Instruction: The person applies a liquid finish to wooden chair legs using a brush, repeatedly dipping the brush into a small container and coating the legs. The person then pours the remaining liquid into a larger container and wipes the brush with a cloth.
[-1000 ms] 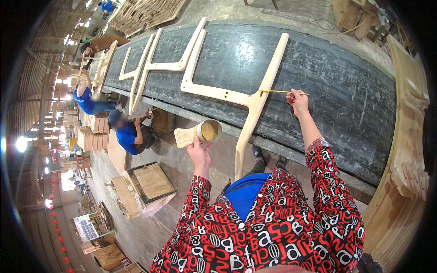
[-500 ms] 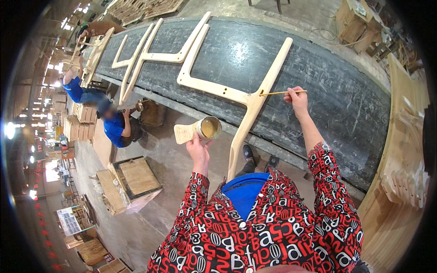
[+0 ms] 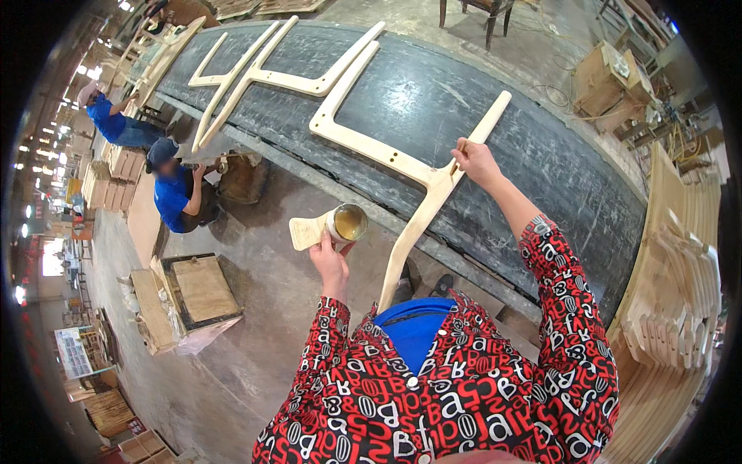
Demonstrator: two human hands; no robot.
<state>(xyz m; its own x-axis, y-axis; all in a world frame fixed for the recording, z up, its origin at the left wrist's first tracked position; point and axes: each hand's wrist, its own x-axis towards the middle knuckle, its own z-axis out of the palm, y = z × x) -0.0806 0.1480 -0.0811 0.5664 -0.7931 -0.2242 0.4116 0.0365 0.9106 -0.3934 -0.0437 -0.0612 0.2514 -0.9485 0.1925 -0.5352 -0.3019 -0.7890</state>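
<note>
My left hand (image 3: 331, 264) is closed round a small round container (image 3: 351, 223) of amber, glue-like liquid. A flat, flared piece of pale wood (image 3: 307, 233) juts from the container's left side; how the two join is hidden. My right hand (image 3: 478, 163) is closed in a pinch at the joint of the nearest pale wooden chair-side frame (image 3: 369, 148). The thin stick in its fingers is now mostly hidden by the hand. This frame lies on the dark table (image 3: 568, 209), its lower leg reaching over the near edge toward my body.
More wooden frames (image 3: 287, 80) lie farther along the table. Two people in blue shirts (image 3: 176, 197) are at the left, one crouching beside the table. A wooden box (image 3: 202, 290) stands on the floor at left. Stacked curved wooden parts (image 3: 672, 309) rise at the right.
My right hand has moved left and inward to the frame's joint, and the stick has swung from lying level to mostly hidden. My left hand still holds the container. The view has shifted slightly.
</note>
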